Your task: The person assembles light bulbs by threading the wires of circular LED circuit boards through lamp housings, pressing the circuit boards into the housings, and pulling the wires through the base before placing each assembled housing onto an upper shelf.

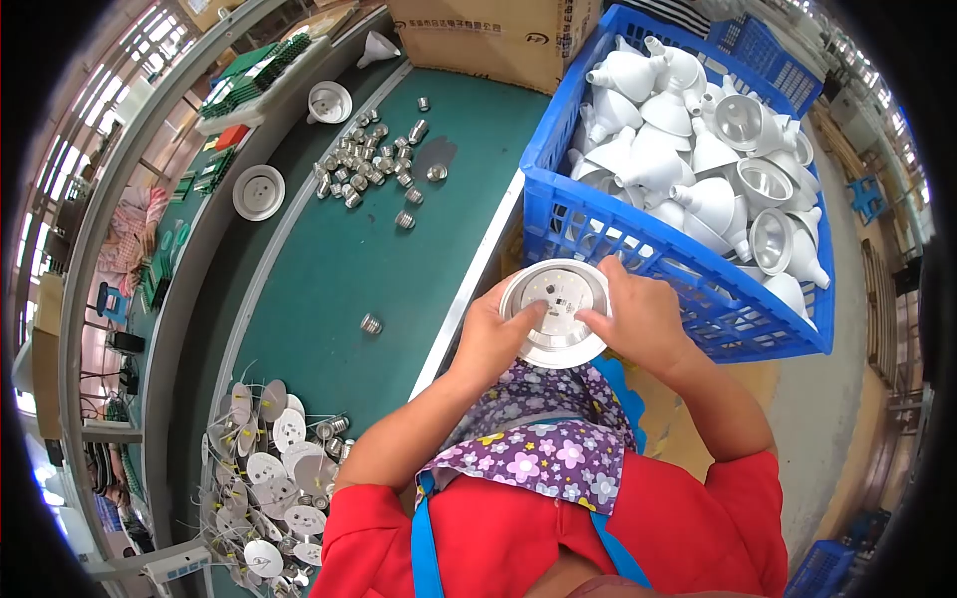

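Observation:
A white bulb housing (558, 351) with a round LED board (561, 297) seated inside faces up in front of my apron. My left hand (495, 337) grips its left rim, with the thumb lying on the board. On the opposite side my right hand (643, 311) holds the rim, its thumb at the board's right edge. The fingers beneath the housing are hidden. To the left, a single metal screw cap (371, 324) rests on the green work surface (309, 299).
At right stands a blue crate (678, 289) heaped with white bulb housings (653, 154). Several metal screw caps (374, 159) lie further back, near a cardboard box (488, 40). Wired round LED boards (265, 468) pile up at lower left. Another housing (258, 192) sits on the left ledge.

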Available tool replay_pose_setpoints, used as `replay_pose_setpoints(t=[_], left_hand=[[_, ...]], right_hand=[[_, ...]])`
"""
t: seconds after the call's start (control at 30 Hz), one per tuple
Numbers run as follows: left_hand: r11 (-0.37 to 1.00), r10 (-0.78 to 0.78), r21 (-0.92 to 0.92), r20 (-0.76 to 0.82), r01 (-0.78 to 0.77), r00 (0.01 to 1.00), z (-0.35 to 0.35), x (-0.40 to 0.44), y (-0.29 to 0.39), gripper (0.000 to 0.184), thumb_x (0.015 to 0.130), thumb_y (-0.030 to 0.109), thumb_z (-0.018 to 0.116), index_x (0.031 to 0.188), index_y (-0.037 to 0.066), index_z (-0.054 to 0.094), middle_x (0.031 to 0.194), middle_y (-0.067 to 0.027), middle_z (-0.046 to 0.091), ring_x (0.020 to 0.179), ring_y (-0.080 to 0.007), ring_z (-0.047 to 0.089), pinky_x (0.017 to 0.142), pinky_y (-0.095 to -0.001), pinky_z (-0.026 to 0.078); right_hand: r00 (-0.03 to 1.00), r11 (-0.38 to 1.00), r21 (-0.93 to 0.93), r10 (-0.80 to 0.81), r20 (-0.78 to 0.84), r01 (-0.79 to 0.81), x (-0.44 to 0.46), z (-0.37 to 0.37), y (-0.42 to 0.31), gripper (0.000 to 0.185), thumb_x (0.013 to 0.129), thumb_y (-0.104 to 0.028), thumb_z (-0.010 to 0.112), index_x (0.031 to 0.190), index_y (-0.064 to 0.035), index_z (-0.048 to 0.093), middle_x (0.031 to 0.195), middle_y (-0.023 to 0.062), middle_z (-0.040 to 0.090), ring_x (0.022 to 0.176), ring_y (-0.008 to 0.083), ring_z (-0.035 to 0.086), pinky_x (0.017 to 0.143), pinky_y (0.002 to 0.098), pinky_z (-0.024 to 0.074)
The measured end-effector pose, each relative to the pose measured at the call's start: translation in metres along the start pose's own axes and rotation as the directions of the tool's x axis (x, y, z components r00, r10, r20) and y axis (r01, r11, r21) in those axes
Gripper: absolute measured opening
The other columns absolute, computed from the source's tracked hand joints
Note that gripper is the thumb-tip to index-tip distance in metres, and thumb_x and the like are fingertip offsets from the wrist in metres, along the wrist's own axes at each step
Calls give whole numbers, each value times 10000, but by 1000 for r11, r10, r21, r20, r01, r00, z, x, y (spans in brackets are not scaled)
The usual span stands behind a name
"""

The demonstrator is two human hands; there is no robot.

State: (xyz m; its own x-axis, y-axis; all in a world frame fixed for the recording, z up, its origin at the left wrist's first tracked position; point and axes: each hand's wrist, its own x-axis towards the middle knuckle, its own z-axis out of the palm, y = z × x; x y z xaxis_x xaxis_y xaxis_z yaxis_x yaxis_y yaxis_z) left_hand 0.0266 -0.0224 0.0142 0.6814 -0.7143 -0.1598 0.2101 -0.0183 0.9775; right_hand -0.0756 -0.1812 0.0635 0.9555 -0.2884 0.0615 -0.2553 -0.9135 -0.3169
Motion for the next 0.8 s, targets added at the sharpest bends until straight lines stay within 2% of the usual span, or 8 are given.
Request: replay_pose_setpoints(t=[0.23,0.33,0.43,0.57,0.67,0.7,0.73,0.8], left_hand=[[994,-111,-2,-3,111,994,3,0,8,342,806,88,653,1121,-13,565,990,-99,640,903,-154,603,807,-283,482],[996,-81,-49,-16,80,997,4,3,5,344,798,115,674,1104,-12,582,987,-106,644,875,-153,609,778,-287,491],[996,-44,75,-68,49,997,0,6,-5,314,797,125,676,1074,-6,608,996,-115,652,859,-154,622,764,-282,495],[922,214,353,-119,-160,970,-2,3,-5,293,779,82,673,1058,6,624,1014,-113,660,876,-159,638,770,-277,498],[704,539,575,-50,-417,841,-7,-5,1,338,731,30,685,1064,17,628,1017,-115,659,891,-190,644,782,-287,509],[558,651,663,23,-499,759,-10,-7,4,358,704,20,693,1056,19,632,1032,-130,655,907,-214,648,786,-294,511],[390,741,731,112,-560,662,-15,-9,9,379,676,10,702,1049,22,636,1046,-145,651,922,-238,653,790,-301,513],[221,789,711,273,-668,551,-20,-14,16,439,601,42,700,1037,69,652,1061,-110,651,908,-267,651,718,-323,534]], right_hand=[[999,999,2,-37,-6,37,-2,9,3,415,689,-264,740,925,-45,479,666,135,625,607,320,636,523,403,489],[998,998,-4,-58,-22,58,-2,9,-1,383,698,-238,733,907,-51,472,653,120,625,591,310,639,508,396,492],[996,997,-8,-72,-51,71,-1,13,-3,375,703,-240,731,901,-58,469,649,112,624,585,314,636,495,400,488],[998,998,39,-52,-42,53,-4,16,-3,385,714,-270,727,929,-65,482,707,121,628,656,295,644,544,381,493],[995,922,377,-94,-11,91,-11,2,0,413,731,-288,721,1005,-71,502,789,164,618,749,270,634,631,352,492],[996,866,498,-78,44,46,-14,1,7,389,771,-273,700,1050,-64,527,840,129,616,790,187,618,704,301,476],[998,773,634,-33,45,-3,-16,2,13,360,791,-263,683,1046,-57,534,844,103,615,794,162,610,709,288,472],[996,519,851,49,70,-85,-18,8,23,305,831,-244,650,1036,-42,548,853,51,613,801,113,592,718,262,466]])
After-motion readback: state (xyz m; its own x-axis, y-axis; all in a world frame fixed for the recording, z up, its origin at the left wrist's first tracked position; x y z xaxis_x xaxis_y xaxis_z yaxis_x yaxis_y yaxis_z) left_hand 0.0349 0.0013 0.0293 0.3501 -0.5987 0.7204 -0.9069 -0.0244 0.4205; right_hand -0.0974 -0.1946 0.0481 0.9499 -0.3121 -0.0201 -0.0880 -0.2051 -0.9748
